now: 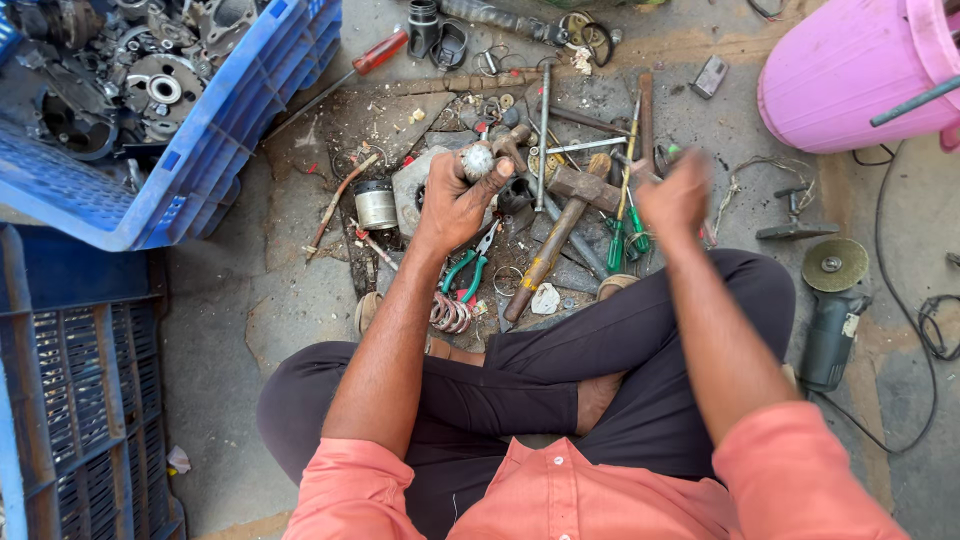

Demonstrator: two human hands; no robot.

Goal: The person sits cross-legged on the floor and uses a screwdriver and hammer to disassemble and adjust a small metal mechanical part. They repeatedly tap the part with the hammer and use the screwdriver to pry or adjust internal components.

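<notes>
I see the left hand (455, 205) with its grip closed around a small grey metal part (477, 160), held above the tool pile in the middle of the floor (270, 290). The part looks rounded, dull and grimy, half hidden by the fingers. The right hand (675, 195) is blurred over the green screwdrivers (625, 235); I cannot tell whether its grip is wide or narrow. I judge the part could slip from the oily fingers and get lost among the hammer (560, 225) and pliers (470, 265).
</notes>
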